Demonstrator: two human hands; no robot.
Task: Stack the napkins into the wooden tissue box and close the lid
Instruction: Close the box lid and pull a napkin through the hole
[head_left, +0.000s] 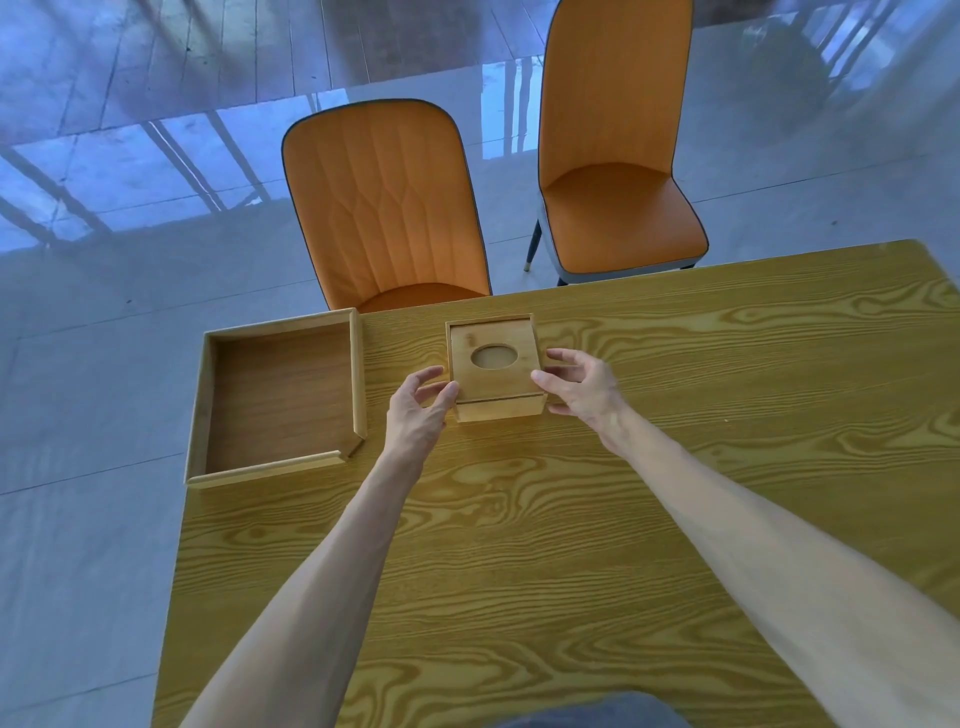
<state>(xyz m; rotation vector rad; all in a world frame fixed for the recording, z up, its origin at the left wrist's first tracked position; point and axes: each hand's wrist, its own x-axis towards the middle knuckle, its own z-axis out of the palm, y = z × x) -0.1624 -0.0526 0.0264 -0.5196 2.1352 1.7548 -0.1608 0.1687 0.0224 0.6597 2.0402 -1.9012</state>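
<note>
A small square wooden tissue box (500, 406) stands on the table past its middle. Its sliding lid (493, 379) with an oval hole (494, 357) lies on top, nearly fully in place, and a pale napkin surface shows through the hole. My left hand (418, 402) is at the box's left side, thumb touching the near left corner of the lid. My right hand (579, 387) is at the right side, thumb on the lid's right edge and fingers curled beside the wall. Neither hand lifts the box.
A shallow wooden tray (358, 374) with nothing in it sits at the table's (675, 493) far left corner, overhanging the edge. Two orange chairs (384, 208) (618, 156) stand beyond the far edge. Glossy tiled floor surrounds the table.
</note>
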